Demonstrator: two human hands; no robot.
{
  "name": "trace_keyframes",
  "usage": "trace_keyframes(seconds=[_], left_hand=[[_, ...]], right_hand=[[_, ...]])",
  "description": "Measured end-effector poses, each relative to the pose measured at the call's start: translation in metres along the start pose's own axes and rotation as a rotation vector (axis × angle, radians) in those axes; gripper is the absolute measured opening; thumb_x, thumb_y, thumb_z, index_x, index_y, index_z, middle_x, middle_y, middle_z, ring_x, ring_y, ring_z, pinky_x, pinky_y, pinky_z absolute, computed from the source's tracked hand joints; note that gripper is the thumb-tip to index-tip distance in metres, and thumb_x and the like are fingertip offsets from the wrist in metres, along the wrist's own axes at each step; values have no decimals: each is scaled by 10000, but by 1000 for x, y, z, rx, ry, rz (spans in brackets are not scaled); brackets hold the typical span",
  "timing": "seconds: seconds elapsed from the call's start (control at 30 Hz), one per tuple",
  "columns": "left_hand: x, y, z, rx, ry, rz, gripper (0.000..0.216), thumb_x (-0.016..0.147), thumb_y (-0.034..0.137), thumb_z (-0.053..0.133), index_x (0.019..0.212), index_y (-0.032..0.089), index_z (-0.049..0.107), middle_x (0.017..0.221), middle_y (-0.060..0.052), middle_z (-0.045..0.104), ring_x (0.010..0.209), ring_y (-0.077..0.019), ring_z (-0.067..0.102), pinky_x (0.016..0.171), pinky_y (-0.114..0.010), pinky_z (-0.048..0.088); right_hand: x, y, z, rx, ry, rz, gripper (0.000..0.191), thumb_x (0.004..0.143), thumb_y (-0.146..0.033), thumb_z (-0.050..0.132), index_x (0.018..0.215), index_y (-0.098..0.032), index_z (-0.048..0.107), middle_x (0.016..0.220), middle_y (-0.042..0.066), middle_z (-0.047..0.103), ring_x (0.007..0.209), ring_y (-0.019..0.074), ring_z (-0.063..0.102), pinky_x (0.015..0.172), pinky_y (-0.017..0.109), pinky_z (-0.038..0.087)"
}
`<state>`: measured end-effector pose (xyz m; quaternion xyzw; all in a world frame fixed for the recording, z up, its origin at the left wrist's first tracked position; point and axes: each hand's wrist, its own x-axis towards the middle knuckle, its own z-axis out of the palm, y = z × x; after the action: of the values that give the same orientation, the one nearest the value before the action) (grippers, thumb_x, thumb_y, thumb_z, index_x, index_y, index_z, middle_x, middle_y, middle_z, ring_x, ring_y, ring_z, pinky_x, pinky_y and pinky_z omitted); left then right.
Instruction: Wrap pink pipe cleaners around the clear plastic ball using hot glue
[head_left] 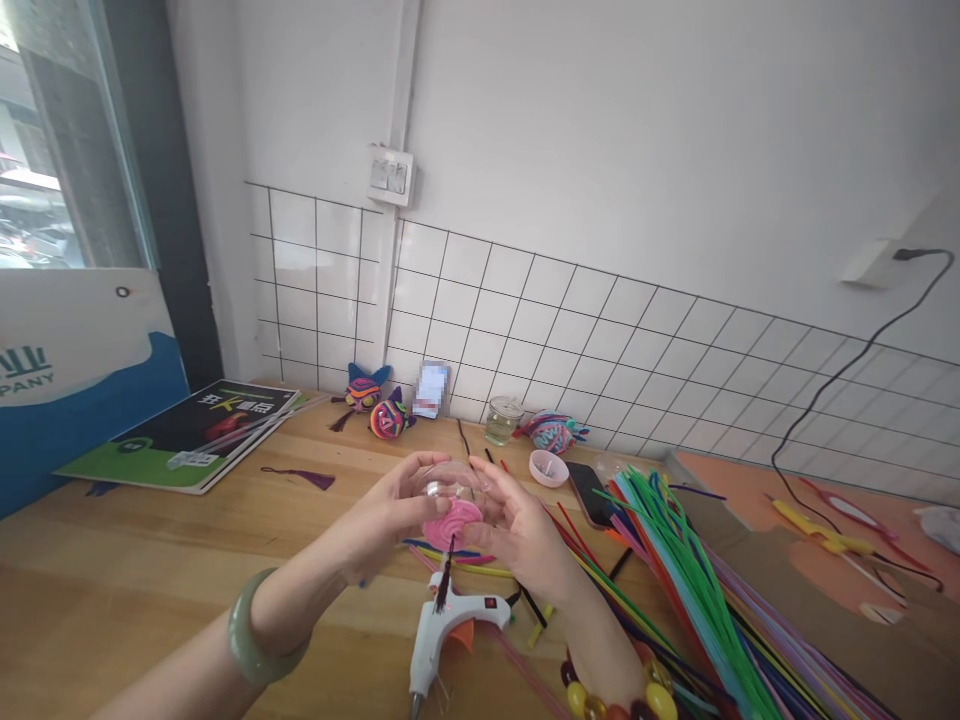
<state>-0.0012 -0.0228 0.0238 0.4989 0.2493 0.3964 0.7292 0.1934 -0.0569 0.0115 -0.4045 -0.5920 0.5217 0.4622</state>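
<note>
Both hands meet above the wooden table (112, 570). My left hand (394, 510) and my right hand (517, 530) together hold a small clear plastic ball (450, 480) with a pink coiled pipe-cleaner disc (452, 522) beneath it. The fingers of both hands curl around these pieces. A dark tassel (447, 578) hangs down from the pink disc. Directly below lies a white hot glue gun (442, 630).
A thick pile of coloured pipe cleaners (690, 590) fans out on the right. A phone (589, 492), a pink bowl (548, 467), a glass jar (502, 420) and several yarn figures (390, 415) sit near the tiled wall. A black-green booklet (202, 430) lies at left.
</note>
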Motion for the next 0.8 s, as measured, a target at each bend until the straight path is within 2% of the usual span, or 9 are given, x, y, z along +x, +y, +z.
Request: trace_keyframes(seconds=[0.17, 0.27, 0.43, 0.57, 0.73, 0.8], left_hand=[[-2, 7, 2, -71, -11, -75, 520, 651, 204, 808, 1088, 217, 525, 1152, -99, 666, 904, -227, 660, 735, -345, 485], [-3, 9, 2, -108, -31, -97, 464, 648, 161, 795, 1037, 218, 549, 1181, -100, 673, 931, -242, 675, 751, -350, 488], [-1, 4, -4, -147, -62, -110, 467, 662, 148, 796, 1051, 225, 549, 1194, -98, 681, 976, -265, 683, 764, -366, 500], [1, 1, -8, -152, 8, -104, 499, 660, 168, 818, 1078, 216, 549, 1138, -91, 698, 880, -224, 684, 735, -351, 508], [5, 0, -10, -180, 157, -90, 469, 689, 182, 798, 1094, 186, 562, 966, -62, 706, 760, -180, 662, 694, -324, 519], [7, 0, -11, -225, 193, -87, 425, 725, 167, 762, 1109, 179, 579, 965, -64, 709, 754, -171, 660, 712, -326, 535]], right_hand=[[0, 1, 0, -40, 25, 3, 838, 724, -380, 864, 1433, -265, 432, 1475, 139, 519, 1222, 296, 621, 1010, 474, 515], [0, 1, 0, -37, 29, 11, 845, 712, -390, 869, 1433, -270, 445, 1423, 132, 574, 1173, 289, 652, 979, 457, 534], [1, 0, 1, -9, 27, 35, 911, 683, -390, 886, 1455, -261, 419, 1444, 153, 547, 1134, 290, 671, 936, 445, 556], [3, 5, 4, 50, 30, 17, 923, 699, -402, 876, 1465, -244, 385, 1450, 173, 531, 1177, 285, 648, 1005, 464, 508], [10, 16, 8, 95, 101, -58, 914, 719, -498, 836, 1471, -250, 379, 1558, 192, 372, 1190, 292, 639, 1005, 458, 500], [11, 17, 6, 70, 136, -45, 888, 740, -553, 797, 1471, -251, 393, 1566, 198, 357, 1188, 302, 638, 1005, 466, 495]])
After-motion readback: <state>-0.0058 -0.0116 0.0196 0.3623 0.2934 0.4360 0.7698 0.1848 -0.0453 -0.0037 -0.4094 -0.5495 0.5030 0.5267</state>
